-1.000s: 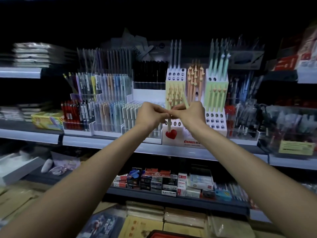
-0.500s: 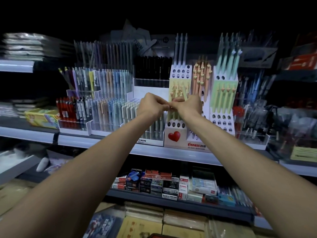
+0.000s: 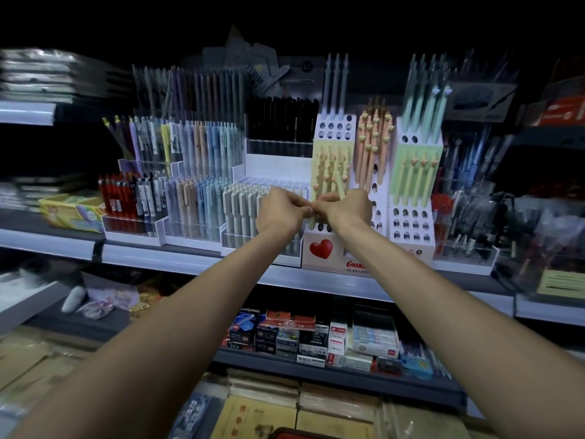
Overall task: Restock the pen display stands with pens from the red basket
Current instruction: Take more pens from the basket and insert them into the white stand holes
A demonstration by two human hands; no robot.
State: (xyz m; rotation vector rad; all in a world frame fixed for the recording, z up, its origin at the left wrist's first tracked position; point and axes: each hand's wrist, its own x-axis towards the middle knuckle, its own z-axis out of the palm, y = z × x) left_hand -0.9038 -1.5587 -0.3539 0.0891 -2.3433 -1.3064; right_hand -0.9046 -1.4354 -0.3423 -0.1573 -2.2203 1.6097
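Dim shop shelving fills our view, and on the middle shelf (image 3: 190, 261) stands a white pen display stand (image 3: 411, 223) with a red heart (image 3: 321, 248) on its front. Its stepped columns carry yellow pens (image 3: 329, 163), orange pens (image 3: 373, 137) and green pens (image 3: 418, 175), with rows of open holes showing below and above them.

We reach out with both arms to the stand's yellow column. Our left hand (image 3: 283, 213) and right hand (image 3: 346, 210) meet fingertip to fingertip, all fingers curled, and together they pinch a pale yellow pen (image 3: 341, 185). It is tilted, its top leaning right above our right hand, its lower end showing just beneath our fingers over the holes of the lowest step.

Left of the stand, clear trays of pens (image 3: 196, 201) stand in tiers, pastel ones beside red and black ones. On the shelf below lie small boxes (image 3: 304, 340).

At the very bottom edge we see a red rim (image 3: 304, 435); whether it is the basket we cannot tell.
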